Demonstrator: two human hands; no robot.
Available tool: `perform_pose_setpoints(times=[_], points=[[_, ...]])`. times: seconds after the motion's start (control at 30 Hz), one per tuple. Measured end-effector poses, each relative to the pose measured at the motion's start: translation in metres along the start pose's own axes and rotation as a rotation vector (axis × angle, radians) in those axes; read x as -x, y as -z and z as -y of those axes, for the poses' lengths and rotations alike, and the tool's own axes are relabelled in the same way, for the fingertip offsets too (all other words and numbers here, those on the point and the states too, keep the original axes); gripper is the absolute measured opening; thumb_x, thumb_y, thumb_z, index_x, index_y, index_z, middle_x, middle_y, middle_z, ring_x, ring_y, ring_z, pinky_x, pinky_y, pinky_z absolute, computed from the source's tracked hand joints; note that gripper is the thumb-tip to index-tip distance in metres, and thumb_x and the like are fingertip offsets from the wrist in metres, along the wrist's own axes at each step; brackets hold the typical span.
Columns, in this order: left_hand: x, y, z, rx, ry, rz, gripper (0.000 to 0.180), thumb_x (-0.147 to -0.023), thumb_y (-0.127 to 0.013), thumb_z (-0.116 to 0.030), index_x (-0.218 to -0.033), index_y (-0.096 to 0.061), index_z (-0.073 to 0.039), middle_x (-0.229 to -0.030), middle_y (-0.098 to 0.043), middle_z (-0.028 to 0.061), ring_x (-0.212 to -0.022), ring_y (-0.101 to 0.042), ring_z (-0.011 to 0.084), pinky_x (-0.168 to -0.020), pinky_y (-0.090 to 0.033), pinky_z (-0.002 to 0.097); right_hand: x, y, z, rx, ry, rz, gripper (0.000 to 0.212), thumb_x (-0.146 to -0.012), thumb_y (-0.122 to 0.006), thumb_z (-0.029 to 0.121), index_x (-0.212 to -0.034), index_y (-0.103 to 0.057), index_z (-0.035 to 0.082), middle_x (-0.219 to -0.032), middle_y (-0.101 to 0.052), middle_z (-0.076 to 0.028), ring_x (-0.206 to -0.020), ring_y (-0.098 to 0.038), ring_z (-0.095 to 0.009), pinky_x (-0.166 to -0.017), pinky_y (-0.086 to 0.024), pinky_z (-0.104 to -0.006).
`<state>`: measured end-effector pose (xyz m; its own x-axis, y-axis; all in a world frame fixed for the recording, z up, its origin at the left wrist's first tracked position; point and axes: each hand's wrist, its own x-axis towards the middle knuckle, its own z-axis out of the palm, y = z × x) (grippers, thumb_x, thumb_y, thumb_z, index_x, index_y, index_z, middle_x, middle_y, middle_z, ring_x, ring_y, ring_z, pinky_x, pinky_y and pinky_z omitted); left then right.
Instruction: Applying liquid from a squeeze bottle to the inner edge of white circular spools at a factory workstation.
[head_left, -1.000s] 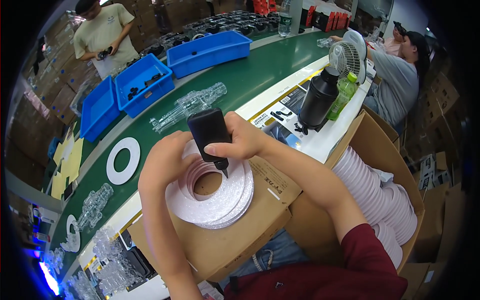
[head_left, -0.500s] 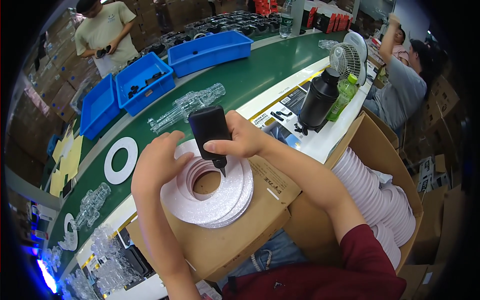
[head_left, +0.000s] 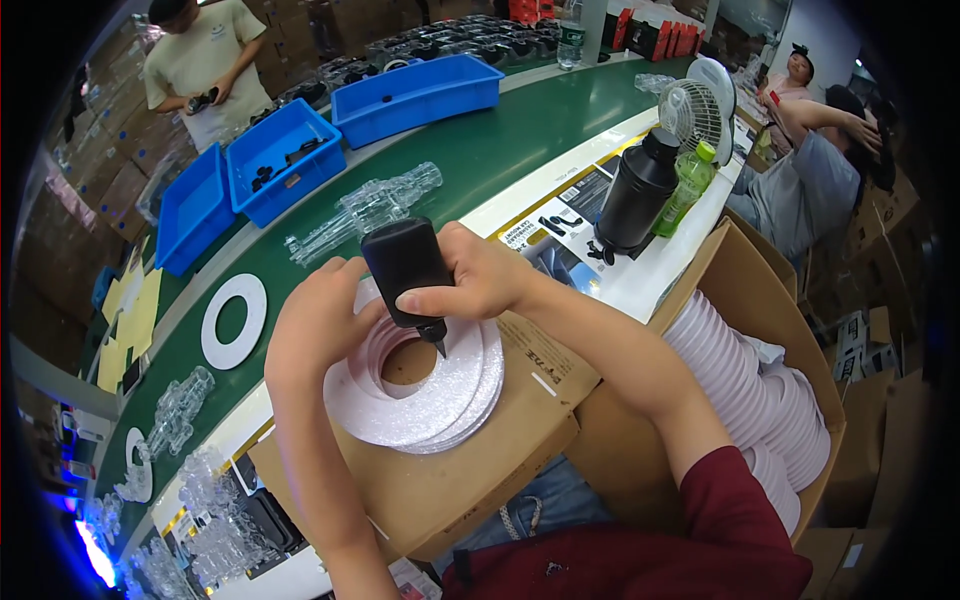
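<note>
Gripping a black squeeze bottle (head_left: 405,268) nozzle-down, the right hand (head_left: 480,280) has its fingers curled tight around it. At 9 o'clock of the bottle, the left hand (head_left: 315,335) presses flat on the stack of white foam rings (head_left: 440,395) atop a cardboard box (head_left: 480,470).

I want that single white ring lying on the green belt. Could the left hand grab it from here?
Probably yes. The left hand rests on the stacked white rings, holding nothing, and the single white ring lies just beyond it on the green belt with nothing between.
</note>
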<state>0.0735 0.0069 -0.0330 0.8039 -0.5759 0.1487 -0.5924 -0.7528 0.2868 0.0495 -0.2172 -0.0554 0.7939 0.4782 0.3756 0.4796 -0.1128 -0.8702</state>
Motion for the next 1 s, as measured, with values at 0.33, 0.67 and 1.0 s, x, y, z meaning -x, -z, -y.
perform_pose_setpoints(times=[0.33,0.67,1.0], points=[[-0.001,-0.007,0.001,0.044,-0.031,-0.019,0.031,-0.084,-0.069,-0.024,-0.107,-0.064,-0.004,-0.094,-0.064,0.0182,-0.089,-0.064,0.0380,-0.078,-0.052,0.0462,-0.002,-0.002,0.004,0.009,0.098,-0.020,0.033,-0.080,-0.076,0.029,-0.074,-0.062,0.000,-0.058,-0.057,-0.005,-0.052,-0.050,-0.012,-0.048,-0.039,-0.0286],[-0.004,-0.011,0.001,0.032,-0.077,-0.041,0.029,-0.084,-0.068,-0.024,-0.103,-0.063,-0.002,-0.094,-0.065,0.0202,-0.089,-0.063,0.0396,-0.079,-0.051,0.0470,-0.002,-0.002,-0.002,-0.010,0.081,-0.033,0.030,-0.080,-0.076,0.027,-0.078,-0.064,-0.001,-0.063,-0.060,-0.006,-0.057,-0.054,-0.012,-0.053,-0.043,-0.0276],[-0.003,-0.003,-0.006,0.132,-0.095,0.082,0.029,-0.082,-0.068,-0.019,-0.105,-0.064,-0.002,-0.099,-0.065,0.0193,-0.097,-0.062,0.0379,-0.084,-0.051,0.0459,0.000,0.001,-0.010,-0.037,0.038,-0.035,0.034,-0.081,-0.076,0.023,-0.101,-0.065,-0.002,-0.082,-0.066,-0.007,-0.075,-0.060,-0.011,-0.067,-0.050,-0.0260]])
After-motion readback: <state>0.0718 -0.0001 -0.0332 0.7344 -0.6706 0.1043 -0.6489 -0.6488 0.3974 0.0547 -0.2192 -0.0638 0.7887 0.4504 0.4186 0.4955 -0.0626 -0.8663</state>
